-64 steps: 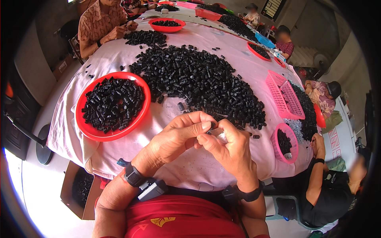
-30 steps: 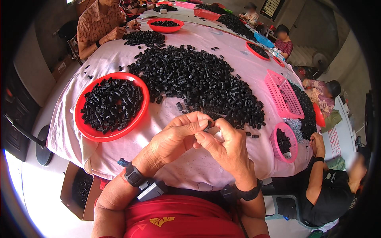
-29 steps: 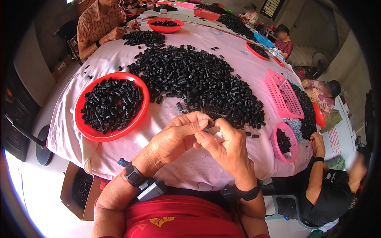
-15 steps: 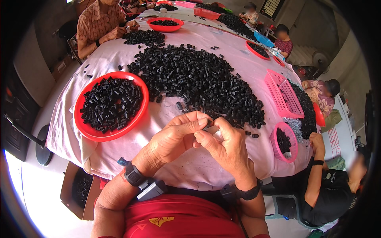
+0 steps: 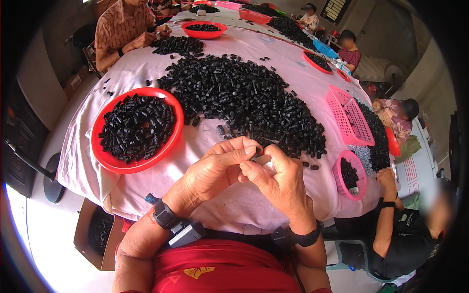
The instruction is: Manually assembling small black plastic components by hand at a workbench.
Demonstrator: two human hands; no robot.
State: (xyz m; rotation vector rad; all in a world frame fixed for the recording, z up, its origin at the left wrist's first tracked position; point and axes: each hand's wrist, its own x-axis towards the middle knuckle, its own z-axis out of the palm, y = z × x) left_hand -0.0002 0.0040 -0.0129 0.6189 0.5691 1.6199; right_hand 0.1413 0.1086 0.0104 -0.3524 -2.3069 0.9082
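Just in front of the big black heap, my left hand (image 5: 215,168) pinches a small black cylindrical piece (image 5: 255,154) between thumb and fingers. My right hand (image 5: 281,181) meets it there, its thumb and forefinger closed on a small whitish thing (image 5: 266,164) pressed against the piece. What the whitish thing is cannot be made out, as the fingers cover most of it. Beyond my hands spreads a heap of short black cylindrical pieces (image 5: 239,93). Left of my left hand stands a red round tray (image 5: 180,134) filled with more of them.
A pink tablecloth (image 5: 141,188) covers the table. At right are a pink rectangular basket (image 5: 361,134) and a pink round basket (image 5: 360,168) with black pieces. Co-workers sit around; one in black (image 5: 408,234) is close at right. A cardboard box (image 5: 110,244) stands lower left.
My hands hold almost the same place and grip. At right, the co-worker in black has shifted a hand slightly left and down along the table edge.
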